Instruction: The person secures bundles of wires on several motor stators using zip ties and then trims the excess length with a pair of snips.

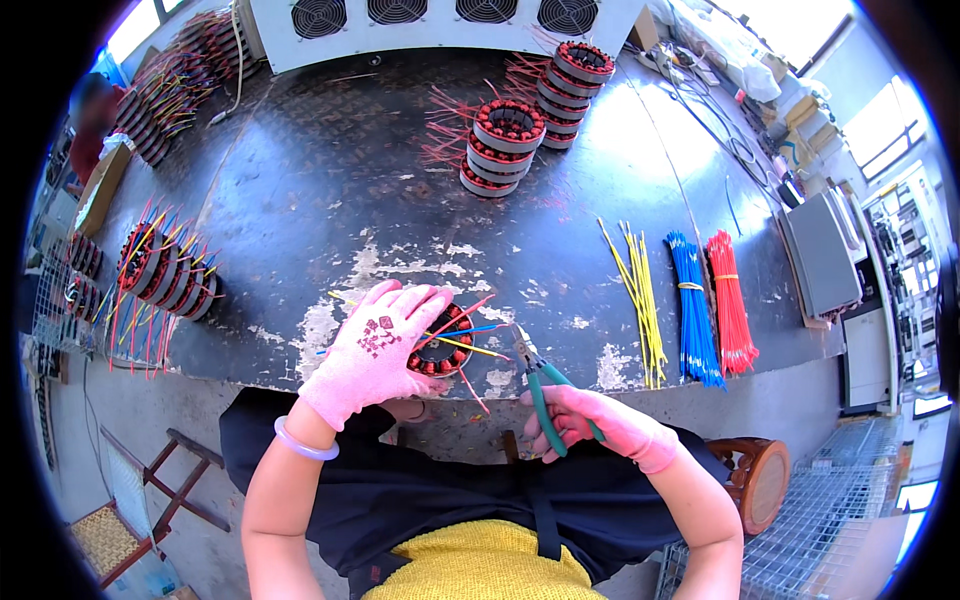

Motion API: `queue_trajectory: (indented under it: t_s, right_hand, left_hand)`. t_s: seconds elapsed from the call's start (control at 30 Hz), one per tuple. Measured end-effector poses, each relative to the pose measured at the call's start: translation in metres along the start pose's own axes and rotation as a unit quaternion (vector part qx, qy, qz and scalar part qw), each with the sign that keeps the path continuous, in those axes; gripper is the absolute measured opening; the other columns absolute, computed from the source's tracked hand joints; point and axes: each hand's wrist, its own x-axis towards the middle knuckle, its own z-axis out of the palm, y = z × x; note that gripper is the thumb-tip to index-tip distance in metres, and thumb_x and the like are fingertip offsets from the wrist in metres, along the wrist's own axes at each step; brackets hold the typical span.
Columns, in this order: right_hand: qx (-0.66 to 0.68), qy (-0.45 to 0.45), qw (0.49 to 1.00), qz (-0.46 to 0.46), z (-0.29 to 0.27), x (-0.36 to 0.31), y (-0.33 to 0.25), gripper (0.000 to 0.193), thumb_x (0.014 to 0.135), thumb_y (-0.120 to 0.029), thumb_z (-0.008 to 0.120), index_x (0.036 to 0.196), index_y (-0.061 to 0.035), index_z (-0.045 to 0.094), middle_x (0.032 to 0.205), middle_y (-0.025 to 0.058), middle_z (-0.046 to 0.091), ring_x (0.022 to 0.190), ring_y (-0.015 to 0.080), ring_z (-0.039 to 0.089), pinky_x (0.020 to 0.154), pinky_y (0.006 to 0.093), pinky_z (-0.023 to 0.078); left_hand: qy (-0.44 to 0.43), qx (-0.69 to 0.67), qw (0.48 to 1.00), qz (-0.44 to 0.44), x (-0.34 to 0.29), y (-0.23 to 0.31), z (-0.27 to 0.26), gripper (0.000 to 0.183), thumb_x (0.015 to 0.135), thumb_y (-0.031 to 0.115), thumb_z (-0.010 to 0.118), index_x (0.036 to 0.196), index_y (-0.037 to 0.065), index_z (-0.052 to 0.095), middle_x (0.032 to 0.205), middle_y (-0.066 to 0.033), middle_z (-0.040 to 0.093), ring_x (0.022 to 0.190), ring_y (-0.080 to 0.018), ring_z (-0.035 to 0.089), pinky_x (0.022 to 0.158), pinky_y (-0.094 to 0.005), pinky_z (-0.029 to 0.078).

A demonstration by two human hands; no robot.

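Note:
My left hand (385,345), in a pink glove, closes over the left side of a motor stator (460,368) that lies near the table's front edge. Red copper windings line the stator's ring. Blue, yellow and red leads (487,329) fan out of it to the right. In my right hand (600,420), also gloved, is a pair of cutting pliers (545,390) with green handles. The plier jaws point up and to the left, close by the ends of the leads; whether they touch a lead I cannot tell. Part of the stator is hidden under my left glove.
Yellow (640,300), blue (692,310) and red wire bundles (732,305) lie to the right. Stator stacks (500,150) stand farther back, and a wired stack (165,270) leans at the left edge. A white fan housing (440,38) borders the back. A wooden stool (765,485) is at right.

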Motion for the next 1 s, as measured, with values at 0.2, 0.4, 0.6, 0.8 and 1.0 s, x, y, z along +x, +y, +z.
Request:
queue_trajectory:
  t_s: [0.2,0.4,0.6,0.8,1.0]
  right_hand:
    - [-0.009,-0.001,1.0,-0.02,0.0,0.008,0.002,0.064,0.106,-0.053,0.05,0.142,-0.0003,0.052,0.116,0.0129,0.067,0.099,0.0227,0.07,0.088,0.0382,0.06]
    - [-0.036,0.048,0.997,-0.037,0.009,0.01,-0.005,0.058,0.106,-0.052,0.049,0.137,-0.0025,0.054,0.103,0.0083,0.066,0.085,0.0173,0.067,0.077,0.0337,0.059]
    - [-0.049,0.081,0.994,-0.05,0.01,0.013,-0.003,0.053,0.108,-0.049,0.048,0.135,-0.0038,0.055,0.098,0.0067,0.065,0.08,0.0157,0.065,0.073,0.0324,0.058]
    - [-0.015,-0.003,1.0,-0.007,0.0,0.002,-0.004,0.062,0.108,-0.049,0.041,0.15,-0.0029,0.045,0.122,0.014,0.063,0.107,0.027,0.068,0.093,0.0414,0.057]
    - [-0.006,-0.011,1.0,-0.006,0.002,0.011,-0.004,0.062,0.107,-0.053,0.046,0.14,-0.001,0.052,0.116,0.0152,0.066,0.098,0.0245,0.07,0.086,0.0397,0.06]
  left_hand:
    - [0.001,-0.002,1.0,0.006,0.001,-0.001,0.001,0.101,0.061,0.045,0.092,0.147,0.009,0.052,0.143,-0.0148,0.057,0.133,-0.0405,0.052,0.12,-0.051,0.035]
    - [0.003,-0.008,1.0,0.006,0.001,-0.003,0.003,0.102,0.061,0.045,0.092,0.147,0.009,0.051,0.143,-0.0144,0.057,0.134,-0.0395,0.052,0.121,-0.0507,0.034]
    - [0.015,0.01,1.0,-0.023,0.0,0.0,0.007,0.102,0.062,0.052,0.09,0.145,0.006,0.052,0.139,-0.0151,0.058,0.131,-0.0379,0.053,0.119,-0.0498,0.036]
    - [0.045,0.049,0.996,-0.065,-0.006,0.008,0.006,0.105,0.065,0.055,0.089,0.146,0.001,0.049,0.141,-0.0173,0.056,0.132,-0.0365,0.053,0.117,-0.0478,0.036]
    - [0.001,0.023,0.998,-0.054,-0.002,0.004,0.003,0.103,0.067,0.053,0.088,0.147,0.001,0.049,0.142,-0.0182,0.055,0.132,-0.0362,0.053,0.119,-0.0485,0.035]
